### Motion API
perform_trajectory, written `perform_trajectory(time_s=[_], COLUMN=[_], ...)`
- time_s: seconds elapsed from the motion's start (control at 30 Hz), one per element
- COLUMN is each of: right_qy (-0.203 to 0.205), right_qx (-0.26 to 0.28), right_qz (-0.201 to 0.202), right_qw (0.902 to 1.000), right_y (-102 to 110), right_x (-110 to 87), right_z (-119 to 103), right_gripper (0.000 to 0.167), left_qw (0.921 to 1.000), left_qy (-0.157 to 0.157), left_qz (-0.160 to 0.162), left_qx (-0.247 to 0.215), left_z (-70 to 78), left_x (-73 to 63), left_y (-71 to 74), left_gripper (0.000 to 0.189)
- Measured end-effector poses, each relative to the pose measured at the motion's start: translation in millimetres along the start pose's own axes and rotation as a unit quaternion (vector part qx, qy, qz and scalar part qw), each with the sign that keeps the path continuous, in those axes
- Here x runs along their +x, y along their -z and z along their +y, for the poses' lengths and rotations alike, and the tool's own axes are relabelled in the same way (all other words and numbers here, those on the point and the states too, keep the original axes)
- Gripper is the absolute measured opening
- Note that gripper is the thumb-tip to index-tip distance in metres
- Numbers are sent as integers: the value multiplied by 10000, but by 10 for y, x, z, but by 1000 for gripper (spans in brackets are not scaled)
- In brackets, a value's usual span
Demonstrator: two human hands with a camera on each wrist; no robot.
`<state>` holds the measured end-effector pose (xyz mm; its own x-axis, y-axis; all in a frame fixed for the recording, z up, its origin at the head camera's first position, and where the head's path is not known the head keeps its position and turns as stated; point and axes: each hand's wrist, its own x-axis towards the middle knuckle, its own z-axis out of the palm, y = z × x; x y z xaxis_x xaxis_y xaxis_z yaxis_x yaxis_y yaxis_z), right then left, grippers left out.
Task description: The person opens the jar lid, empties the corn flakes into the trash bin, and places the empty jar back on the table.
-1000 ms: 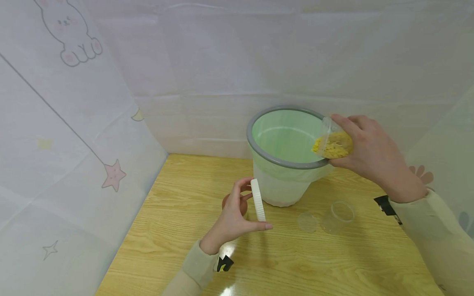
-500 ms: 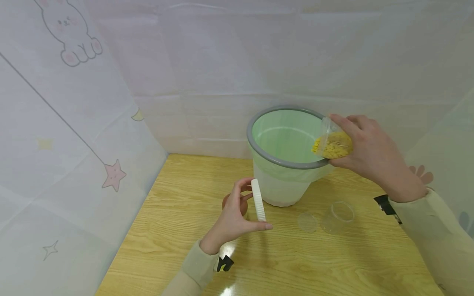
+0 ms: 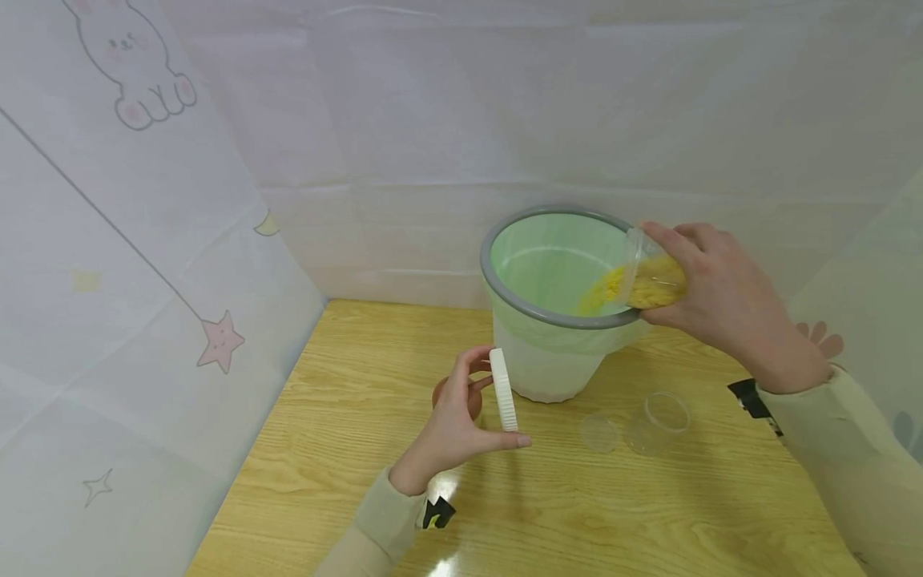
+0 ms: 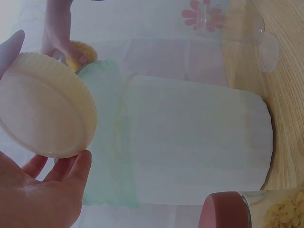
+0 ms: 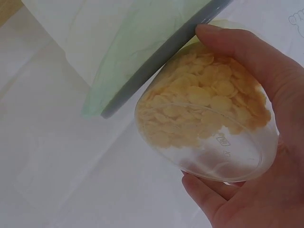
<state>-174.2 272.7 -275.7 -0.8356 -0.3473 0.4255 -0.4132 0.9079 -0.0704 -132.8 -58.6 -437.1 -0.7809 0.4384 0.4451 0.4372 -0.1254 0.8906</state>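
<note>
My right hand [image 3: 728, 296] grips a clear plastic jar [image 5: 204, 109] of yellow flakes, tipped on its side over the grey rim of a bin [image 3: 544, 369]. Yellow flakes [image 3: 598, 295] tumble from its mouth into the bin, which has a pale green bag as a liner. In front of the bin my left hand [image 3: 454, 433] holds a white ribbed lid [image 3: 502, 390] on edge, thumb below and fingertips above. The left wrist view shows the lid's round face, with the jar in the other hand behind it.
Another jar of flakes with a reddish lid [image 4: 228, 209] stands beside the bin, mostly hidden behind my left hand in the head view. A clear cup [image 3: 658, 425] and a clear disc [image 3: 598, 433] are on the wooden table [image 3: 346, 385]. Printed sheets hang behind.
Flakes that lay at the jar's mouth now spill out and fall into the bin. Both hands, the lid and the bin stay where they were.
</note>
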Motion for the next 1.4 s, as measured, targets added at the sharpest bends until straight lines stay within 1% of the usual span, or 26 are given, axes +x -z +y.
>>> perform_trajectory(time_s=[0.2, 0.43, 0.67, 1.0, 1.23, 1.4], right_qy=[-48, -47, -47, -49, 5, 5], right_qx=[11, 70, 78, 120, 91, 68], right_qz=[-50, -51, -105, -64, -21, -13], right_qw=[10000, 10000, 9999, 9999, 10000, 10000], right_y=[1, 2, 4, 2, 0, -1], right_x=[1, -10, -10, -10, 1, 1], right_z=[-6, -8, -4, 1, 2, 1], right_gripper=[114, 115, 117, 115, 114, 112], left_qw=[10000, 9999, 9998, 9992, 9996, 9994], left_qy=[38, 102, 95, 121, 77, 134], left_qz=[-6, 33, 47, 75, 39, 44], left_qx=[-24, 78, 147, 374, 255, 316], left_z=[-2, -9, -10, -16, -27, -23], left_x=[-5, -19, -25, -31, -34, -40], left_y=[-3, 0, 0, -5, -10, -8], left_gripper=[113, 113, 112, 112, 112, 113])
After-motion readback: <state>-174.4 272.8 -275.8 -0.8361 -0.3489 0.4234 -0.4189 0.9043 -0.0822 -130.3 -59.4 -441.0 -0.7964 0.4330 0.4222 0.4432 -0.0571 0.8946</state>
